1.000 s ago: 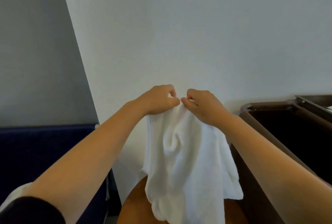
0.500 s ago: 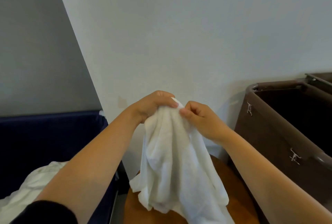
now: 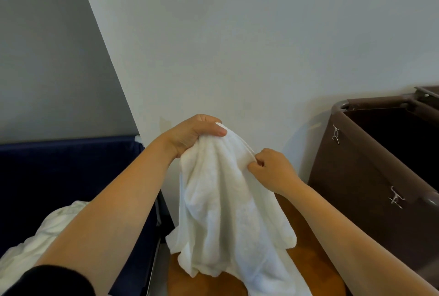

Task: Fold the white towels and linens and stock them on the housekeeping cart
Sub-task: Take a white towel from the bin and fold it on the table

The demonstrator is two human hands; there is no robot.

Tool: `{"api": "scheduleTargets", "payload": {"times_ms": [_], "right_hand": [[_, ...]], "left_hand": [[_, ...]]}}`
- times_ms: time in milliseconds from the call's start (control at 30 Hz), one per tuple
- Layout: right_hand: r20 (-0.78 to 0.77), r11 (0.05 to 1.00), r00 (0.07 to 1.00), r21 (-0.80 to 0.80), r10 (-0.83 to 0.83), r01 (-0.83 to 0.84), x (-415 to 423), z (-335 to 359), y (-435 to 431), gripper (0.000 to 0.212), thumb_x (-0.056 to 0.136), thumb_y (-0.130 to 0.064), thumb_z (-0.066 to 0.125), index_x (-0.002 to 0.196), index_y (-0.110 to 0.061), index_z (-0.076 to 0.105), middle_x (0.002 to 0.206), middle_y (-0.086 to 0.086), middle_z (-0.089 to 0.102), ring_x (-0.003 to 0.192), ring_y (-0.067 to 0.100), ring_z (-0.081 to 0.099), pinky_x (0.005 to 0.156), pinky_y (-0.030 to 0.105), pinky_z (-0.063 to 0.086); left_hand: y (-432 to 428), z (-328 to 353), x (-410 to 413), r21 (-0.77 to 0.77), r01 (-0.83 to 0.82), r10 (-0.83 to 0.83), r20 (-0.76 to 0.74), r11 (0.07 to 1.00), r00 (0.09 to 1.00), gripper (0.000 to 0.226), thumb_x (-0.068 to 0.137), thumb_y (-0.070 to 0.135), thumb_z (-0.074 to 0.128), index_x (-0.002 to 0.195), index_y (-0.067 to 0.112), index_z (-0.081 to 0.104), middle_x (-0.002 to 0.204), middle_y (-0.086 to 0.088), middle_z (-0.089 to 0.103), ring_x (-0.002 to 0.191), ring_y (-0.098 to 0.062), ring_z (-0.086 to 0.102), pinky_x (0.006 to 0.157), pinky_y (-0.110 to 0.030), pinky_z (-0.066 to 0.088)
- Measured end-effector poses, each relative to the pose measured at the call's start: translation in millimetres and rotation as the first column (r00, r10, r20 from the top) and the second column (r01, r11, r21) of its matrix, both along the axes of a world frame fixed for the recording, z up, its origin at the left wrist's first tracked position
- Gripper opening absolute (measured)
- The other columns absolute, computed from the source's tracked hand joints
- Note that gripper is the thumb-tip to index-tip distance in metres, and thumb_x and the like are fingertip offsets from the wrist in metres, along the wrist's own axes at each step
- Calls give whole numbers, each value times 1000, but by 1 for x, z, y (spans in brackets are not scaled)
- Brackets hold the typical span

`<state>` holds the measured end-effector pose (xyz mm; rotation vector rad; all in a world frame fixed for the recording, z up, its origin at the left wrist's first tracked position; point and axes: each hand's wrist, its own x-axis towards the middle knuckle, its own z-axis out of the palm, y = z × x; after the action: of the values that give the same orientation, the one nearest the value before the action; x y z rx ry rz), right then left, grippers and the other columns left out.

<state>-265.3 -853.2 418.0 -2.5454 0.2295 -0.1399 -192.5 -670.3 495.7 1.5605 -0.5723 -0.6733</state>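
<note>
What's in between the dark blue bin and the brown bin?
In the head view, the white towel hangs there, held up by the left hand and right hand, above a brown wooden tabletop.

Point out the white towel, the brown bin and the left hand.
white towel [image 3: 225, 200], head view, hanging middle
brown bin [image 3: 368, 189], head view, outer side wall
left hand [image 3: 192, 134], head view, back of hand

Looks like a hotel housekeeping or laundry area. Right of the grip on the towel [image 3: 225, 203] stands a brown cart bin [image 3: 356, 177] with metal clips [image 3: 335, 134]; left of the grip, a navy bin [image 3: 59, 165] holds crumpled white linen [image 3: 54, 224]; behind, a plain wall [image 3: 261, 34].
</note>
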Motion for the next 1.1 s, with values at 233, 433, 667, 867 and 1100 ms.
{"api": "scheduleTargets", "payload": {"times_ms": [233, 433, 667, 867, 1100], "right_hand": [[75, 950, 989, 296, -124, 96, 4, -14, -1, 24, 95, -15, 40, 92, 0, 57, 79, 4, 55, 69, 15, 45, 59, 24, 35], [290, 787, 858, 587, -424, 190, 10, 6, -14, 31, 88, -3, 34, 61, -17, 29, 59, -6, 32, 56, 11, 27, 50, 27, 22], [227, 985, 959, -20, 172, -172, -6, 44, -32, 35, 88, -20, 42, 56, -14, 30, 51, -3, 30, 50, 12, 25, 47, 24, 18], [116, 976, 973, -119, 197, -184, -2, 50, -10, 20, 98, -28, 46, 85, -12, 45, 65, -4, 47, 65, 19, 46, 55, 27, 33], [112, 944, 937, -40, 330, -328, 2, 53, 27, 11, 94, -17, 49, 86, -15, 56, 74, -4, 50, 72, 17, 46, 61, 27, 32]], "left_hand": [[3, -2, -2, -8, 23, -23, -12, 1000, 1000, 27, 57, 18, 68, 43, 22, 46, 48, 6, 46, 42, -9, 47, 44, -16, 40], [14, 3, 6, 231, -18, 1, 75, 973, 997, 27, 62, 26, 78, 45, 21, 58, 55, 3, 59, 49, -12, 56, 50, -21, 47], [35, 11, 27, 623, -343, -103, 566, 702, 818, 52, 75, 42, 76, 56, 14, 36, 60, 0, 36, 56, -14, 36, 58, -27, 27], [25, -1, 26, 738, -576, -333, 673, 350, 660, 36, 82, 51, 63, 77, 16, 56, 82, 2, 57, 73, -17, 52, 60, -28, 37], [-17, -3, -4, 586, -59, -230, 406, 808, 884, 45, 76, 15, 75, 118, 26, 61, 113, 14, 61, 109, -10, 55, 90, -21, 40]]}}
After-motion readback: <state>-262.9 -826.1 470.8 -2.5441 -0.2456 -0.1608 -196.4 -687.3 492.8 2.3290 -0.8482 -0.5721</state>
